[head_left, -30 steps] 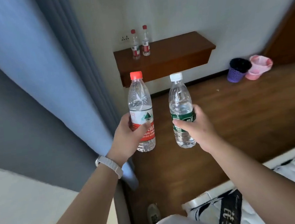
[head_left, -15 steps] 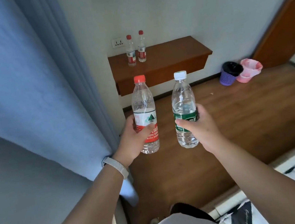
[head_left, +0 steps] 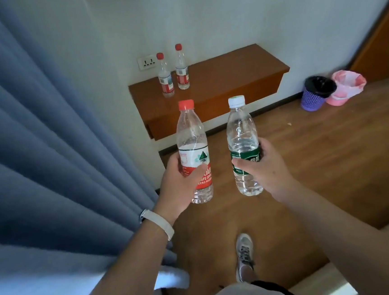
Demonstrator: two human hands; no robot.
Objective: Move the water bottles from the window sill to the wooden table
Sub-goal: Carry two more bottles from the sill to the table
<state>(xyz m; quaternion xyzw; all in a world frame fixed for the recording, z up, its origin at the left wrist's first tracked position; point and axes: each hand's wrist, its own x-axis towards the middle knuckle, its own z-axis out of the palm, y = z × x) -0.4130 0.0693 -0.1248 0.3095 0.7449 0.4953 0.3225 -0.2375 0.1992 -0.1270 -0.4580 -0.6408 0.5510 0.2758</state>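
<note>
My left hand [head_left: 179, 186] grips a clear water bottle with a red cap and red label [head_left: 193, 147], held upright. In my right hand [head_left: 263, 169] is a second clear bottle with a white cap and green label [head_left: 242, 138], also upright. Both bottles hang in the air over the wooden floor, in front of a wall-mounted wooden table [head_left: 220, 79]. Two small red-capped bottles [head_left: 165, 77] [head_left: 181, 68] stand at the table's left end, close to the wall.
A blue curtain [head_left: 47, 148] fills the left side. On the wall behind the table sits a socket [head_left: 147, 62]. A purple bin [head_left: 317, 95] and a pink bin [head_left: 345, 87] stand on the floor at right. My shoe [head_left: 244, 256] is on the floor below.
I have stepped closer to the wooden table, which now looks larger. Both hands keep their bottles upright. The window sill and bed have slipped out of view; my shoe has appeared.
</note>
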